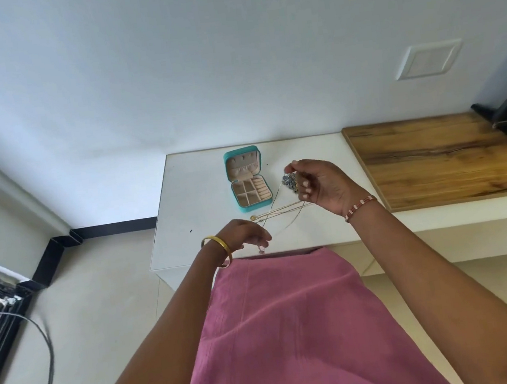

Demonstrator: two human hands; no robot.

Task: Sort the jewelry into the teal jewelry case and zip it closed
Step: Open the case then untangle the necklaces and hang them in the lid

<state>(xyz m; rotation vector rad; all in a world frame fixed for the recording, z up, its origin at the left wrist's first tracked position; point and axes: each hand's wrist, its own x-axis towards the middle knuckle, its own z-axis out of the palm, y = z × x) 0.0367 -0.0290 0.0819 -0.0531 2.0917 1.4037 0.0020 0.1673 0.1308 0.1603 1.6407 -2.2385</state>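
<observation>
White table (183,199) w/ teal case (246,178) open just left of the right hand (321,184), compartments look empty, zip undone. Right hand pinches a dark beaded cluster (289,183); thin chain (275,211) runs down to the left hand (244,234), whose curled fingers pinch its small pendant. Gold chain (279,211) lies on table between hands. Sorting barely begun; all pieces + zipping left.

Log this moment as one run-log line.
case: open, on table | right hand: pinches beaded piece | left hand: holds thin chain | zip: not done
</observation>
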